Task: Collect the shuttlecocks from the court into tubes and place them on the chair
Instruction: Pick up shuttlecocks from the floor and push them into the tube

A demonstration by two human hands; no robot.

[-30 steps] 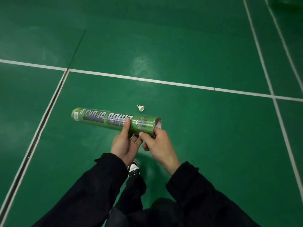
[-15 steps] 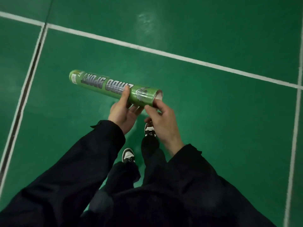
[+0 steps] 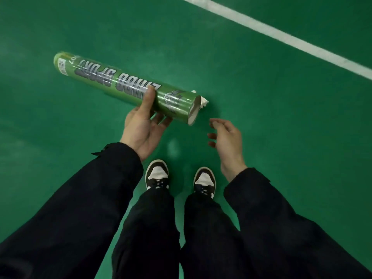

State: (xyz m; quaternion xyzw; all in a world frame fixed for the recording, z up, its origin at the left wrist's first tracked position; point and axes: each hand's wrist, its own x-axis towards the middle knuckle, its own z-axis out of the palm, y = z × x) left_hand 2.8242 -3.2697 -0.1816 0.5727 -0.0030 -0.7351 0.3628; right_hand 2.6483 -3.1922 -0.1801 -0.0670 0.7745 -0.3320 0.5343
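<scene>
Green court (image 3: 261, 137) — tube (image 3: 124, 87) now in left hand (image 3: 141, 131) only, right hand (image 3: 227, 137) off it — empty, fingers loose.

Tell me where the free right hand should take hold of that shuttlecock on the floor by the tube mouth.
Pinch the shuttlecock from above and from the right. Only white feather tips show past the tube rim; its cork is hidden, so the pose is uncertain. The right hand hangs open nearby; the left hand has its grip mid-tube.

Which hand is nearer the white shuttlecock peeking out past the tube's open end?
Right. The right hand hangs open just below the shuttlecock; the left hand grips the tube further along, away from the open end.
</scene>
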